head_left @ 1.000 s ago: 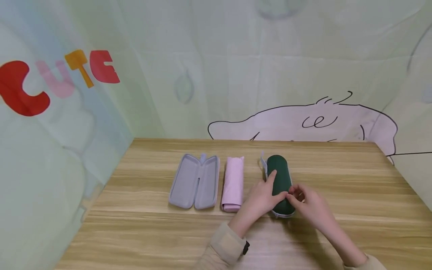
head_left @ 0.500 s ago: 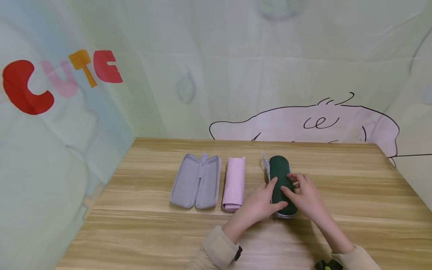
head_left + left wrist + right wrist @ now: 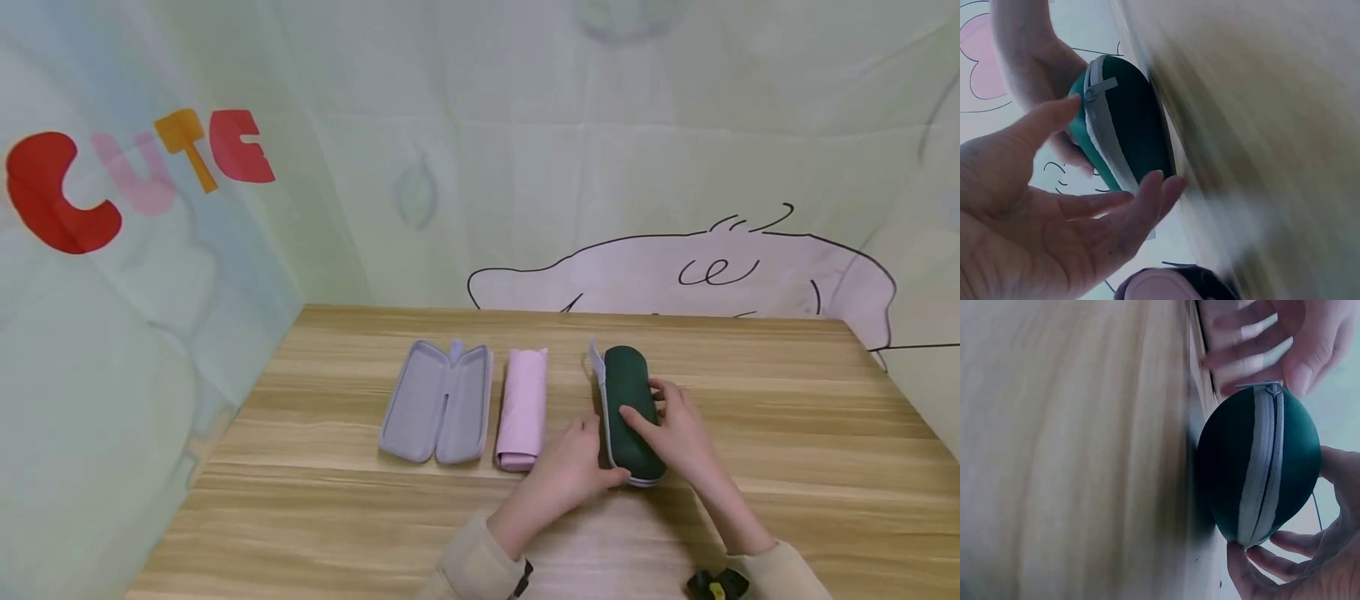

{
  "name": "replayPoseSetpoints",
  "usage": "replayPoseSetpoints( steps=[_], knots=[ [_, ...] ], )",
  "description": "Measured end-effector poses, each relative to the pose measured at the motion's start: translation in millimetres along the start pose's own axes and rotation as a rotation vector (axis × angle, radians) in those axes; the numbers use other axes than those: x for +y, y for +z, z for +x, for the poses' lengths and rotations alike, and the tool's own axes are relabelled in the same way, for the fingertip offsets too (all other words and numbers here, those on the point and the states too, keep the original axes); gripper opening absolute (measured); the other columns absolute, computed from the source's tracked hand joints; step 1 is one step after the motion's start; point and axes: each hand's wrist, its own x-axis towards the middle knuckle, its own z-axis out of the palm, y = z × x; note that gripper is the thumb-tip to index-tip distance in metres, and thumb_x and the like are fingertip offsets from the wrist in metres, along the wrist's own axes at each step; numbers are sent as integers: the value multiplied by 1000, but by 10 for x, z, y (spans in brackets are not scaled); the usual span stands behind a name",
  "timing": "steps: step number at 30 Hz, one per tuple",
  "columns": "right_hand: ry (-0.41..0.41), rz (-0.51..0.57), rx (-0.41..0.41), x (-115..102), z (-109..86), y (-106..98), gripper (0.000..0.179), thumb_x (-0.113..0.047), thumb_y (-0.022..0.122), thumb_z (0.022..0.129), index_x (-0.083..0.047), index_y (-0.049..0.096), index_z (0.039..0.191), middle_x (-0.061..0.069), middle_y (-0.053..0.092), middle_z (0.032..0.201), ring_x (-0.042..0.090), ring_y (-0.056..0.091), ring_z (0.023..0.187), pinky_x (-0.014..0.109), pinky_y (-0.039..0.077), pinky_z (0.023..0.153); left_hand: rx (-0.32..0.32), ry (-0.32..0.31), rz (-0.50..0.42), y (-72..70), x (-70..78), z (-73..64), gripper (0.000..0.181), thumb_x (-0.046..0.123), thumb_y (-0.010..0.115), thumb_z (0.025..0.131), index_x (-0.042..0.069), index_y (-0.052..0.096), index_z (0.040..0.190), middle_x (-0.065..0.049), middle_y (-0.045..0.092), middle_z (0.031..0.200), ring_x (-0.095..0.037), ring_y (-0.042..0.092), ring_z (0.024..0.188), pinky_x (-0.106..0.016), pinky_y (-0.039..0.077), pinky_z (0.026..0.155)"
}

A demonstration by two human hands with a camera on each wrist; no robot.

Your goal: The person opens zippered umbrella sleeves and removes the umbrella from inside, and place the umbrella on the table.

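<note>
A dark green zippered case (image 3: 630, 417) lies on the wooden table, its pale zipper running along the left side and round the near end. My right hand (image 3: 678, 429) grips it from the right, thumb on top and fingers round the far side. Beside its left near end is my left hand (image 3: 566, 467), thumb at the near end. In the left wrist view that thumb reaches the case by the zipper pull (image 3: 1100, 89), and the other fingers extend loosely along the side. The right wrist view shows the zipper (image 3: 1263, 469) closed at this end.
Left of the hands lies a pink folded bundle (image 3: 522, 408). Farther left, a grey-lined hinged case (image 3: 416, 408) lies spread wide. A printed cloth backdrop (image 3: 375, 167) rises behind the wooden table (image 3: 315, 517).
My left hand has drawn back from the top of the green case to its left near end. My right hand has moved farther up the case and now grips its right side.
</note>
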Motion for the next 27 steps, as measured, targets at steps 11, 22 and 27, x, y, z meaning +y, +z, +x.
replayPoseSetpoints(
  steps=[11,22,27],
  knots=[
    [110,69,-91,8,45,77,88,-52,60,89,2,22,147,33,36,141,45,43,127,56,38,101,21,13,-9,-4,13,-86,36,42,77,76,7,70,82,1,57,67,-11,45,57,-23,35,51],
    [163,115,-179,27,71,78,93,-54,55,91,-1,9,151,36,32,147,49,37,133,60,33,106,60,2,-7,42,36,-66,32,39,80,72,12,63,65,4,54,59,-10,44,54,-22,32,51],
    [162,138,-185,40,79,67,94,-54,55,91,-1,8,152,35,35,144,48,40,130,59,36,104,43,-42,44,46,101,-76,36,41,81,71,16,58,59,6,52,56,-12,44,53,-23,31,51]
  ],
)
